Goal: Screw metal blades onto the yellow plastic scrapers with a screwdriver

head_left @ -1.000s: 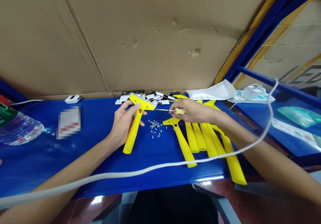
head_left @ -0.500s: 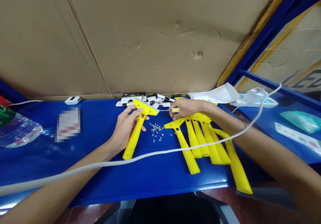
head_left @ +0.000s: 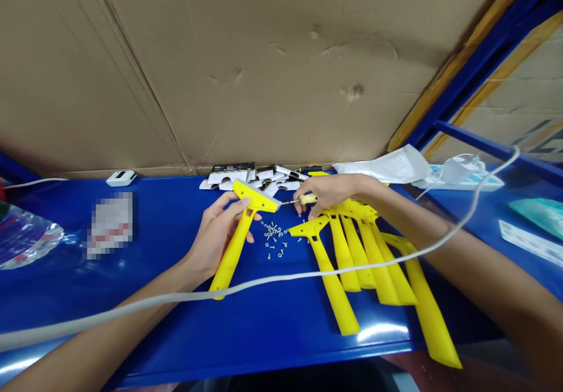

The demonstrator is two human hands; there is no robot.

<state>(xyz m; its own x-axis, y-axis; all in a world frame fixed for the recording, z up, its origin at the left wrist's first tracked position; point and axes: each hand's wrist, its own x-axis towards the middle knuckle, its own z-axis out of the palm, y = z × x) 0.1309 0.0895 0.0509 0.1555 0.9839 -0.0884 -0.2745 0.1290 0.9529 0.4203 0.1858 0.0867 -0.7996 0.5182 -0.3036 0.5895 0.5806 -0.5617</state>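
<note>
A yellow scraper (head_left: 232, 251) with a T-shaped head is held tilted in my left hand (head_left: 211, 234), thumb on its head. My right hand (head_left: 329, 193) is closed around the pale handle of a screwdriver (head_left: 308, 199). The screwdriver's shaft points left, its tip at or very near the right end of the scraper's head; contact cannot be made out. Below and between my hands lie scattered small screws and nuts (head_left: 273, 232). Several more yellow scrapers (head_left: 338, 289) lie side by side under and in front of my right forearm.
Black-and-white card packs (head_left: 229, 173) are heaped at the back against the cardboard wall (head_left: 264, 75). A white plastic bag (head_left: 387, 166) and a power strip (head_left: 466, 180) stand back right. A white cable (head_left: 281, 277) hangs across the foreground. A clear bottle (head_left: 26, 237) lies left.
The view has shifted slightly, so the bench things sit a little lower. My left hand keeps the scraper, and the screwdriver stays by its head with my right fingers slightly repositioned.
</note>
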